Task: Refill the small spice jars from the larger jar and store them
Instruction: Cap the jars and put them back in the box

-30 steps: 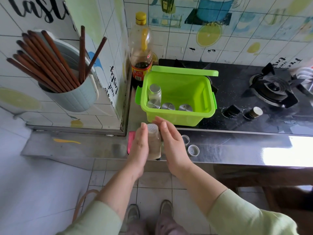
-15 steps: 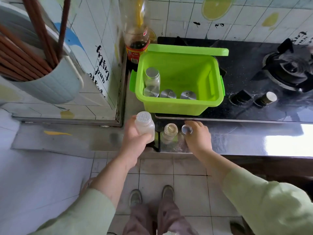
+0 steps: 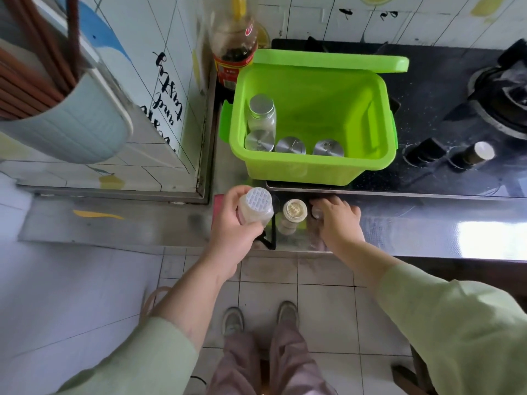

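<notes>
Step in hand, by my reading: capping after a fill. Pouring looks done for this one.

Left hand (image 3: 236, 226) is wrapped round the big jar (image 3: 255, 208) and holds it upright just above the counter (image 3: 427, 226) edge. It has a white sifter top with pale contents below; level unclear.

Small jar (image 3: 293, 215) stands open on the counter between the hands, just beside the big jar. It holds pale yellowish grains near the mouth.

Right hand (image 3: 339, 220) is low on the counter with thumb and fingers curled round a cap (image 3: 316, 211), right of the small jar. The hands are apart and the jar stands in the gap.

Next move likely: lift the cap, seat it square on the open mouth and twist. The jar stands unheld, so it may want steadying. Then into the bin.

Bin (image 3: 313, 169), green, sits on the hob edge with its lid (image 3: 328, 62) off and behind it. Inside, along the near wall, are three capped jars (image 3: 290, 145), with a taller jar (image 3: 261, 112) behind the left one, nearly empty. The right half is bare
</notes>
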The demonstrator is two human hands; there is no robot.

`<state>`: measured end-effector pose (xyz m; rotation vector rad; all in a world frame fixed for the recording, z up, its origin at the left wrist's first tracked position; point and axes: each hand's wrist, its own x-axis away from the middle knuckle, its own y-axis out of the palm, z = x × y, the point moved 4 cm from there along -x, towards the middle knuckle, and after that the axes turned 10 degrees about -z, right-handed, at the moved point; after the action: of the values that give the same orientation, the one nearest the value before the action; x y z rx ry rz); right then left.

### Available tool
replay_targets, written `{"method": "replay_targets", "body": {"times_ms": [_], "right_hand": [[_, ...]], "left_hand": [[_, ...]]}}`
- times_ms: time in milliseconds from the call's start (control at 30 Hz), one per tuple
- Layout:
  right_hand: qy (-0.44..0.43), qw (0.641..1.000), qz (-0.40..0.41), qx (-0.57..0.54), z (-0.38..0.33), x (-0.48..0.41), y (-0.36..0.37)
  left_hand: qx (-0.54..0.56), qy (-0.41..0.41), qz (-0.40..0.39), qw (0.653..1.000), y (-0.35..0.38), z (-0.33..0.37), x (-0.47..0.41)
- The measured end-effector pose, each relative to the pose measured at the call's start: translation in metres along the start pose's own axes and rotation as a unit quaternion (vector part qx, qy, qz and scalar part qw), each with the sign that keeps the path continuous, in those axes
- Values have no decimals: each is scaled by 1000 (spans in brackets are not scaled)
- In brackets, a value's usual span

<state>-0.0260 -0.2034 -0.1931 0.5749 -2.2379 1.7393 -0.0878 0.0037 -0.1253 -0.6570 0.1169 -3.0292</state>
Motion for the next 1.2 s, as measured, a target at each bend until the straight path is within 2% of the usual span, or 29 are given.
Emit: {"method": "replay_targets", "body": {"times_ms": [133, 233, 333, 400, 500, 567, 767, 933, 1067, 1200], "right_hand": [[-46, 994, 67, -75, -6, 24, 0], [-54, 975, 124, -175, -8, 52, -16], [-100, 923, 169, -332, -26, 83, -46], [-151, 880, 165, -419, -47, 101, -72], [-232, 828, 127, -495, -80, 116, -109], [-278, 810, 106, -505, -97, 123, -129], [-327, 817, 86, -468, -119, 137, -155], [-388, 839, 40, -378, -130, 149, -180], [-430, 871, 28, -236, -135, 149, -196], [-392, 911, 10, -128, -137, 143, -204]], "left_hand": [[6, 3, -2, 1000, -1, 6, 7], [4, 14, -1, 1000, -1, 16, 15], [7, 13, -2, 1000, 0, 25, 20], [12, 16, -13, 1000, 0, 33, 25], [24, 18, -40, 999, 2, 51, 34], [20, 15, -65, 998, 0, 63, 41], [54, 56, -158, 984, -16, 102, 59], [-25, 79, -242, 967, -24, 130, 69], [-75, 68, -252, 962, -30, 139, 70], [-124, 53, -235, 963, -33, 139, 65]]}}
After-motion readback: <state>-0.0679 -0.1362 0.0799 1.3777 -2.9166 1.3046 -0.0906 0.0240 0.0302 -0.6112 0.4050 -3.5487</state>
